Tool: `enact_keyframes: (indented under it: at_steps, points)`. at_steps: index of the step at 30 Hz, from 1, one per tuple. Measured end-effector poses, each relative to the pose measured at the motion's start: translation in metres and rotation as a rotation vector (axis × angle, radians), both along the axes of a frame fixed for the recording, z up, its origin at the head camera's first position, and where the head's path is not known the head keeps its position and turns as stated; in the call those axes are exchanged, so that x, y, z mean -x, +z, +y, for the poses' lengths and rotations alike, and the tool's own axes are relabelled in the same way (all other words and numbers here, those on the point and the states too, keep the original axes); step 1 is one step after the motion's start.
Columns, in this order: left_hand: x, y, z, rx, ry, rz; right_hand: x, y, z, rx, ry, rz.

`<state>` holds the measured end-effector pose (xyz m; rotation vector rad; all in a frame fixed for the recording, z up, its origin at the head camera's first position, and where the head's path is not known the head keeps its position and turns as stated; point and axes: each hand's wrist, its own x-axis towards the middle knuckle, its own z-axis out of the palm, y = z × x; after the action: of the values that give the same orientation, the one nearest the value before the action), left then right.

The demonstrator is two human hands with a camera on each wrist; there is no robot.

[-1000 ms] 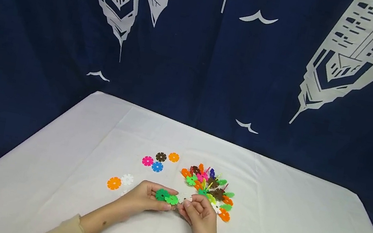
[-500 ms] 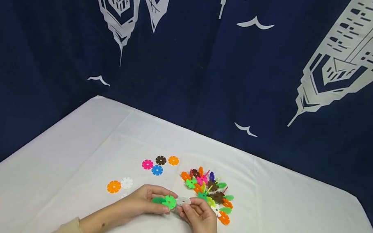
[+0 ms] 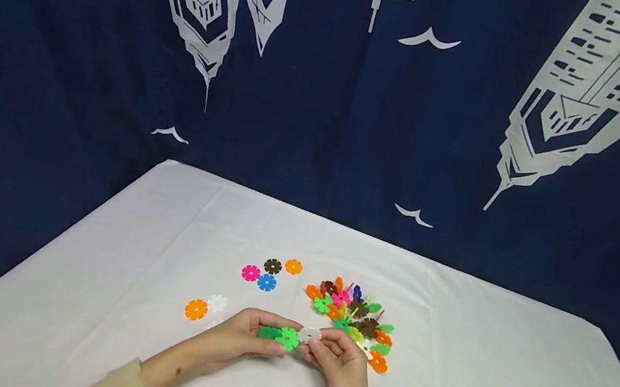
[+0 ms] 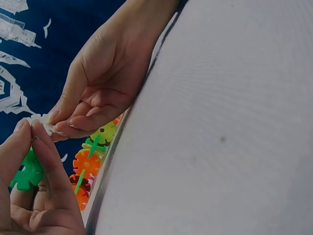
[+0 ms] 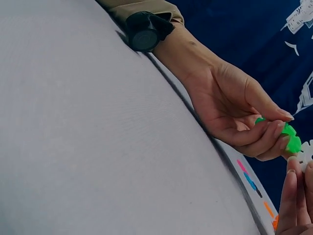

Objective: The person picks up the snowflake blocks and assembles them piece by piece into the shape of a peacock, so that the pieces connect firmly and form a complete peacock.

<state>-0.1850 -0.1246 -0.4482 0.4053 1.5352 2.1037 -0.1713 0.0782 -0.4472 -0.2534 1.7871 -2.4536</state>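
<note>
Over the front middle of the table, my left hand (image 3: 241, 339) pinches a light green notched flower disc (image 3: 287, 338) with a darker green disc (image 3: 269, 333) tilted beside it. My right hand (image 3: 343, 365) holds a white notched disc (image 3: 310, 336) between thumb and fingers. The white disc's edge meets the light green one; fingers hide whether their slots interlock. In the left wrist view, both sets of fingertips come together at the white disc (image 4: 40, 120). A multicoloured cluster of joined discs (image 3: 367, 328) lies just behind my right hand.
Loose pink (image 3: 250, 273), blue (image 3: 266, 282), brown (image 3: 272, 266) and orange (image 3: 293, 267) discs lie farther back. Left of my left hand are an orange disc (image 3: 196, 310) and a white disc (image 3: 216, 304), with another white one partly hidden. A dark blue curtain (image 3: 314, 97) hangs behind the table.
The green pieces have turned in my left fingers: the light green disc now faces up toward the head camera and the darker one is tilted. Both hands stay close together; the head view has shifted slightly.
</note>
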Motion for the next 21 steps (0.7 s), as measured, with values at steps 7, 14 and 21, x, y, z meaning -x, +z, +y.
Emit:
enact_keyframes:
  at_steps: [7,14,21]
  points:
    - [0.0022,-0.0002,0.0041,-0.007,0.004,0.005,-0.0012,-0.0067,0.0031,0.012,0.014,0.055]
    - [0.0017,0.0009,0.007,0.023,0.017,0.069,-0.0025,-0.0047,0.0029,0.007,-0.007,0.061]
    - [-0.001,0.0015,0.0013,0.12,0.064,0.127,-0.0011,-0.0017,-0.0021,-0.064,0.018,0.077]
